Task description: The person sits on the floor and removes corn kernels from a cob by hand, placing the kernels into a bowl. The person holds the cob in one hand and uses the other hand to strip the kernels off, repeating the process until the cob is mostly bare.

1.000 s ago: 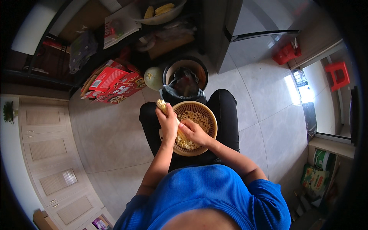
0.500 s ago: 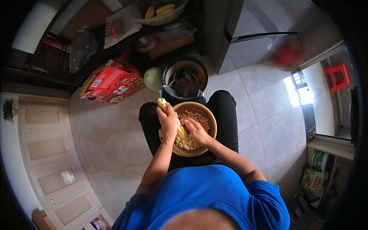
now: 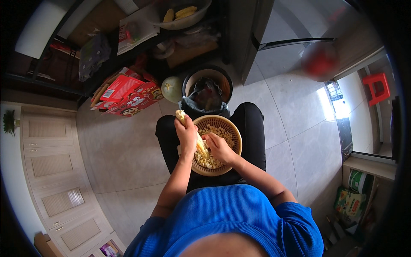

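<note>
Wrapped around the upper part of a yellow corn cob [image 3: 201, 148], my left hand [image 3: 186, 136] keeps it slanted over a tan plastic basket [image 3: 239, 136]. The cob's pale end pokes out above that hand, and its lower end points down into the basket. My right hand [image 3: 220, 150] is curled against the cob's right side, thumb and fingers at the kernels; its fingertips are partly hidden. Loose corn kernels [image 3: 223, 131] cover the basket's bottom. The basket rests on my lap between my thighs.
Beyond my knees stands a bin [image 3: 229, 81] lined with a dark bag. A pale green round melon [image 3: 171, 88] and a red cardboard box [image 3: 137, 96] sit left of it. More cobs lie in a bowl [image 3: 184, 21] on the shelf. A red stool [image 3: 376, 88] is far right.
My right hand has shifted very slightly along the cob, and the cob's lower end has tilted a little. My left hand keeps its hold.
</note>
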